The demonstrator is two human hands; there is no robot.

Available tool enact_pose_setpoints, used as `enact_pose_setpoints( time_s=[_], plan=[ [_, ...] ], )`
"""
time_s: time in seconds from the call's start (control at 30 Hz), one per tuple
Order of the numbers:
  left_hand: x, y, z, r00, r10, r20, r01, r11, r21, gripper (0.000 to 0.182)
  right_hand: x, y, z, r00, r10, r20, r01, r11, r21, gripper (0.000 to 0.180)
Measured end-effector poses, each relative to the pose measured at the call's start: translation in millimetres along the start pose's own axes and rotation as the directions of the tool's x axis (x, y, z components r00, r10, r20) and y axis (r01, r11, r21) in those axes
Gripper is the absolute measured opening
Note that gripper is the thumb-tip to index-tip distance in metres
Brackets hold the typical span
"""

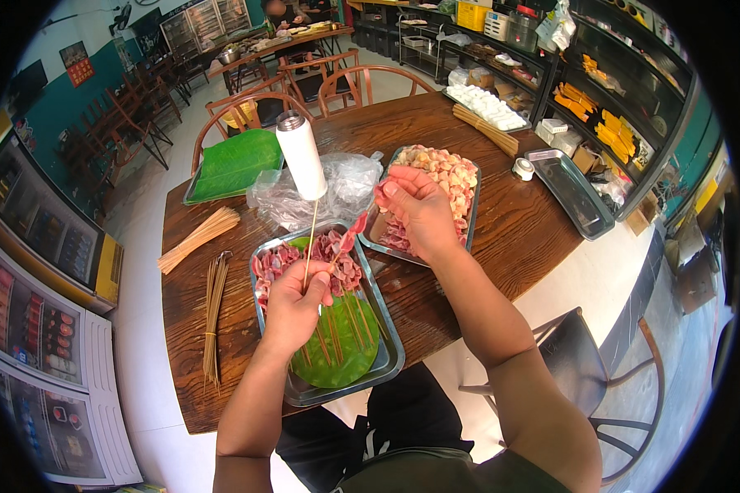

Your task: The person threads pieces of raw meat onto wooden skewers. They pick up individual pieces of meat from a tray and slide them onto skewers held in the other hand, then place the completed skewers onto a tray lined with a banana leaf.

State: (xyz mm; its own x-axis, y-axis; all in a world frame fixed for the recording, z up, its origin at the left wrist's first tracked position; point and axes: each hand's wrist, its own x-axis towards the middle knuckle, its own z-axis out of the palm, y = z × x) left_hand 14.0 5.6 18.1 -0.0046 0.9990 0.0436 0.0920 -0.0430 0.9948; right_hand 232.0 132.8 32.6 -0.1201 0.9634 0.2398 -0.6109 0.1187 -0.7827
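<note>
Between the fingers of my left hand (299, 299) are two thin sticks: a bare bamboo skewer (311, 237) and a skewer threaded with red meat (353, 234). This hand is above a metal tray (390, 345) lined with green leaf (339, 363). Skewered meat (274, 265) lies across the tray's far half, with the sticks towards me. My right hand (425, 212) pinches a small piece of meat (381, 191) over a second metal tray (476, 197). That tray holds pale yellowish and pink pieces (438, 160), with redder slices (396, 234) at its near end.
On the wooden table (505, 240) are a white bottle (302, 157), a plastic bag (351, 175), leaves (240, 163), skewer bundles (200, 237), a tape roll (522, 168) and a metal tray (570, 191). White rolls (484, 105) fill a far tray. Chairs (370, 80) stand around; a person sits far off.
</note>
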Motion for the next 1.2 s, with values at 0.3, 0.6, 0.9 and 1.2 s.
enact_pose_setpoints(
  time_s=[0.3,0.6,0.9,1.2],
  plan=[
    [1,1,-5,0.999,0.046,0.019,-0.047,0.998,0.035,0.012,1,-20,-8,0.977,0.211,0.038,-0.206,0.973,-0.1,0.028],
    [1,-3,-3,0.997,0.077,0.027,-0.078,0.996,0.043,0.011,0,-21,-9,0.963,0.258,0.078,-0.232,0.94,-0.25,0.026],
    [2,-4,-1,1.0,0.0,0.028,-0.001,1.0,0.024,0.014,-2,-17,-2,0.965,0.247,0.092,-0.218,0.943,-0.251,0.029],
    [-3,15,-1,0.996,-0.093,0.007,0.093,0.992,-0.088,0.015,-3,-15,-2,0.947,0.295,0.129,-0.29,0.955,-0.061,0.027]
  ],
)
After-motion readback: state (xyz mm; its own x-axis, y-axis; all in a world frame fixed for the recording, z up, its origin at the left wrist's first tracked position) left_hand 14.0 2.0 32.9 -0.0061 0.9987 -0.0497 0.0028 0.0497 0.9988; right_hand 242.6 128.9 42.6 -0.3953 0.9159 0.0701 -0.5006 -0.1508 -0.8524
